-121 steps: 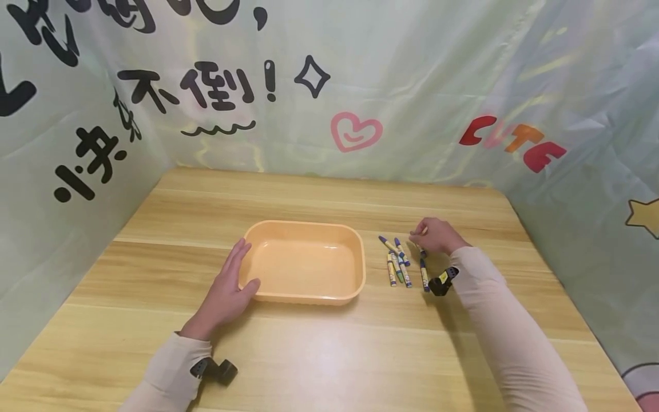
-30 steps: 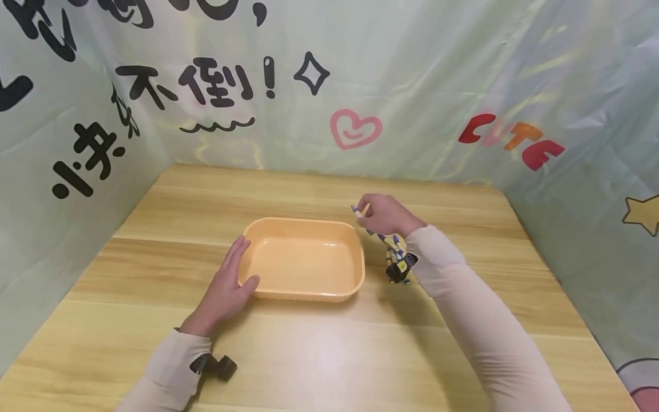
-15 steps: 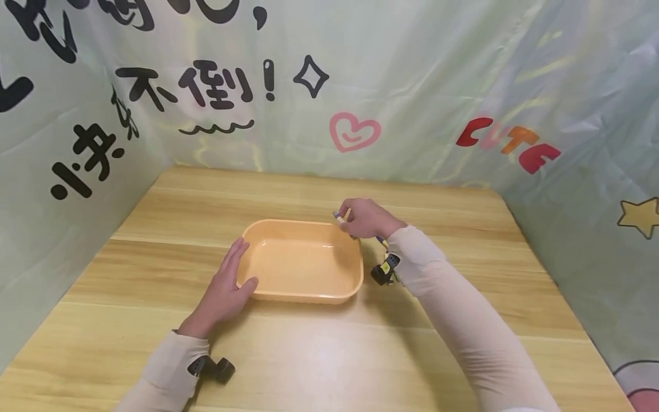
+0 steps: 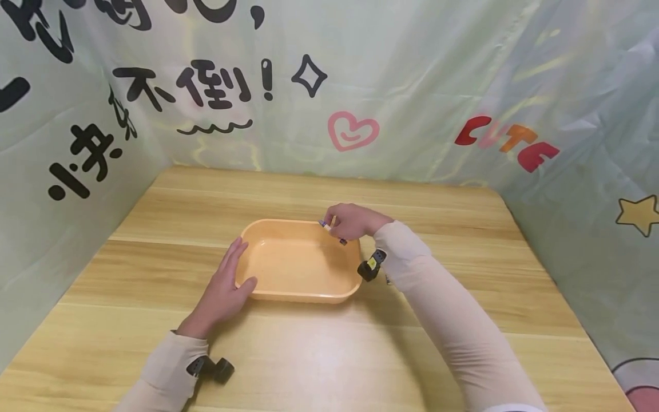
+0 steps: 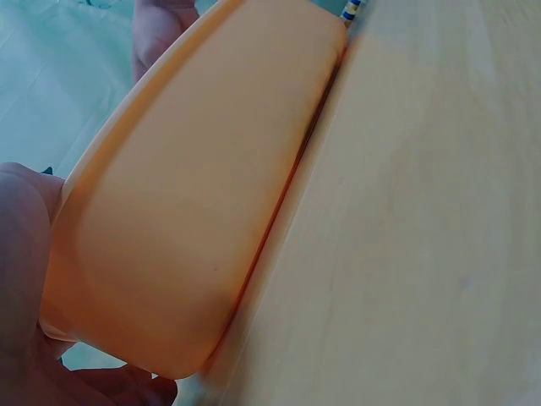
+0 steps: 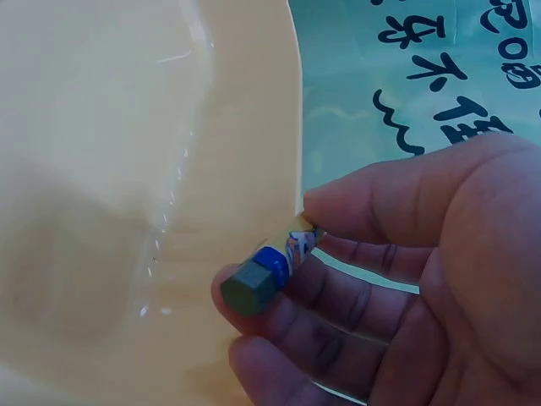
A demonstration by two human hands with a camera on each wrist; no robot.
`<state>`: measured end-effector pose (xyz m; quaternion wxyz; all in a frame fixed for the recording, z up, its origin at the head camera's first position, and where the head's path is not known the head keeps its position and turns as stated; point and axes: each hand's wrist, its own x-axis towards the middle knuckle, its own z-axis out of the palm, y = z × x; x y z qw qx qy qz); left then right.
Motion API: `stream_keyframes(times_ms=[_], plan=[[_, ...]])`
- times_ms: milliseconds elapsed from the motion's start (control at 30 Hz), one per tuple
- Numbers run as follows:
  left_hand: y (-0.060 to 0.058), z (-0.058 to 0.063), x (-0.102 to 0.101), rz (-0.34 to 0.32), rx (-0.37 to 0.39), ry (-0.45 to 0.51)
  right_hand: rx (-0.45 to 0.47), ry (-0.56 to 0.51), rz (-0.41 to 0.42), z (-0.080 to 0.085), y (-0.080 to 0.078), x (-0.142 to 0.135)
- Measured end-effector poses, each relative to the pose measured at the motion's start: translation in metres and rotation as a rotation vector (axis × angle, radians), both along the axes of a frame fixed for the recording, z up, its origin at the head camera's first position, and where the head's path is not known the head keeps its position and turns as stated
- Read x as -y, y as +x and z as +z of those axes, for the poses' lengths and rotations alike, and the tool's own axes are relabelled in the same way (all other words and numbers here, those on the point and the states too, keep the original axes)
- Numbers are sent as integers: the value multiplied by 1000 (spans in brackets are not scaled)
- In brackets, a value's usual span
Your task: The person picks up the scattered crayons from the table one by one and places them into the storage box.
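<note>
A shallow peach plastic tray [image 4: 288, 297] stands on the wooden table, its inside bare where it shows. At its left end my left hand [image 4: 223, 292] holds the rim, thumb over the front corner and fingers along the outer side. Over the tray's back right corner, my right hand [image 4: 351, 221] pinches a crayon [image 6: 292, 245] between thumb and fingers. That crayon has a printed wrapper, a blue band and a dark greenish end, which points toward the tray's inside in the right wrist view.
One crayon end [image 4: 389, 280] peeks out below the right sleeve, right of the tray; the arm hides that pile. Another striped crayon [image 5: 349, 12] shows past the tray's far corner in the left wrist view. A printed cloth [image 4: 412, 86] walls the table's back and sides.
My right hand has picked up a crayon from the right of the pile and carried it left over the tray's back right corner. The left hand and tray stay put.
</note>
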<state>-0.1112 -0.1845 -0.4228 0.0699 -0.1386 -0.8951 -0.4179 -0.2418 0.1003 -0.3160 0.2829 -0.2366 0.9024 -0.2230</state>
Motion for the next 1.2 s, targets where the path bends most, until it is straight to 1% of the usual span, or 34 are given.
stream_keyframes(times_ms=[67, 133, 300, 400, 533, 667, 733, 833, 1000, 1200], plan=[[0, 0, 0, -2, -1, 0, 30, -7, -1, -2, 0, 3], [0, 0, 0, -4, -2, -2, 40, -5, 3, -5, 1, 5], [3, -2, 1, -4, 0, -7, 20, 13, 27, -16, 3, 13], [4, -1, 1, -3, -2, -6, 12, 25, 37, -18, 4, 17], [2, -1, 0, -3, -6, -6, 36, 34, 22, -18, 5, 22], [1, -2, 0, -2, -8, -6, 84, 15, -2, -22, 4, 26], [1, -2, 0, -2, -10, -4, 94, 6, -9, -26, 3, 27], [0, -2, -1, -6, -13, -7, 92, 1, -17, -29, 2, 28], [-1, -1, 0, -4, -14, -12, 79, 5, -2, -31, 4, 31], [0, 0, 0, -5, -17, -7, 71, 45, 23, -32, 7, 36]])
